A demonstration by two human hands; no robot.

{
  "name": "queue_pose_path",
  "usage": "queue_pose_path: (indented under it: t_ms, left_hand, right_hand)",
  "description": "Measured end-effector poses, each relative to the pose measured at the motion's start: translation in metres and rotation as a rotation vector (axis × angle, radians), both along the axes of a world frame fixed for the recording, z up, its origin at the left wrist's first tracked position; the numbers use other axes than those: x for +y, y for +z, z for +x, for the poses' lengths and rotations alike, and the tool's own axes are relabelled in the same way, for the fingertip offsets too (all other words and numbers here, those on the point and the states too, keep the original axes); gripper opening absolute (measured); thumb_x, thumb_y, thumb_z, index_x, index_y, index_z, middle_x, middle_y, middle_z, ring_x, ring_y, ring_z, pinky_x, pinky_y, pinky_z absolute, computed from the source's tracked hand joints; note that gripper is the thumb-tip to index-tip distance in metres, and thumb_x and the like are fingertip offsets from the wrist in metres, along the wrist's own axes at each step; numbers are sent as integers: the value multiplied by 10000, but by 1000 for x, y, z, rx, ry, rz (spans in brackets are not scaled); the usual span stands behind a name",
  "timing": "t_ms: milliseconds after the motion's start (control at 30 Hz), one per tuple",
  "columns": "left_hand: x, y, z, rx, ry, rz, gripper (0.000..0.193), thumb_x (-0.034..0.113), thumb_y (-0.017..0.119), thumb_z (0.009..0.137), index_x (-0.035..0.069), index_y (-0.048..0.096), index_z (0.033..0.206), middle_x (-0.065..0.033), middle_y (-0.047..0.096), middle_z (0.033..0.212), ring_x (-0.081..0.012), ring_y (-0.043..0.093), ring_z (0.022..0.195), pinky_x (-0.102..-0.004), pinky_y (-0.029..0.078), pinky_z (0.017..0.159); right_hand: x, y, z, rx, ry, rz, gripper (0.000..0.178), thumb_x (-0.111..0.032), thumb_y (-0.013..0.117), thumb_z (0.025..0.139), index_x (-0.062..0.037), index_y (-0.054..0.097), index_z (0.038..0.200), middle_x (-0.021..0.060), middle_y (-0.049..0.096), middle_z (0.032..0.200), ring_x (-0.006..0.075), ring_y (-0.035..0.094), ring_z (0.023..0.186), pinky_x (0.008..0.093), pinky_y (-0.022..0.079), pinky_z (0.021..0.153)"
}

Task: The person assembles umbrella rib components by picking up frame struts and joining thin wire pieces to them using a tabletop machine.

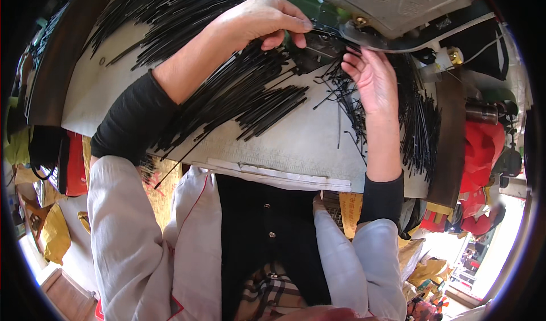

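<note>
My left hand (267, 21) reaches to the far middle of the table, thumb and forefinger pinched on a thin black strip (327, 32). The strip runs to the right, beneath the edge of a grey metal machine head (398, 5). On the other side, my right hand (375, 82) is raised with its fingers bent and its fingertips close under the machine's edge, by the strip's right end. What those fingertips grip, if anything, is too small and dark to make out. A dark plate (318, 51) lies below the strip, between my hands.
Piles of long thin black strips (227, 90) cover much of the pale table (273, 145), left of the machine. More strips (421, 130) lie at the right, several with bent ends (341, 90). Red bags (483, 147) hang beyond the right edge. A white strip (278, 176) lines the near edge.
</note>
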State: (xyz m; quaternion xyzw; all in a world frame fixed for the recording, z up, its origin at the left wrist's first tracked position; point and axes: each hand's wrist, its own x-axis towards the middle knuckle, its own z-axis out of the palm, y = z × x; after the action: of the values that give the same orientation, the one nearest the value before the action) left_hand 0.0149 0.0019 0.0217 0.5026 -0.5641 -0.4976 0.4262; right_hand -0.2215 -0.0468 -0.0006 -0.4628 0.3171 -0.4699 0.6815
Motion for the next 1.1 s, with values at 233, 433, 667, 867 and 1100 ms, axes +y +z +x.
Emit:
queue_pose_path:
  t_ms: [233,433,667,867,1100]
  left_hand:
    - [4,-3,6,-200,-190,-39,275,168,593,828,-72,634,956,-79,630,656,-48,420,343,-172,319,341]
    - [13,2,-5,-264,-366,53,274,193,595,826,-49,642,945,-66,624,639,-57,420,348,-188,323,341]
    - [13,-5,0,-875,-148,-192,226,233,651,772,36,675,881,-86,645,685,-177,604,559,-276,483,515]
    - [14,-11,-2,-1009,-81,-321,166,200,647,734,54,678,806,-112,657,745,-264,644,724,-346,508,660]
    - [10,-4,-8,-935,-120,-323,132,230,642,697,112,668,751,-88,650,767,-263,631,782,-379,501,676]
  right_hand:
    - [21,18,6,650,-58,-398,173,-92,645,811,19,618,941,61,633,861,128,592,799,249,469,739]
    - [48,22,23,929,190,-822,165,-65,665,755,18,622,892,76,609,760,129,582,680,255,466,635]
    - [39,24,10,897,141,-596,167,-67,651,770,21,628,910,72,616,722,85,548,631,223,449,604]
    - [47,22,20,905,48,-846,175,-27,645,760,2,636,932,63,616,749,108,556,648,228,451,622]
    - [138,99,6,-84,-556,-1666,367,-294,340,953,7,514,1073,140,588,934,233,583,859,396,454,882]
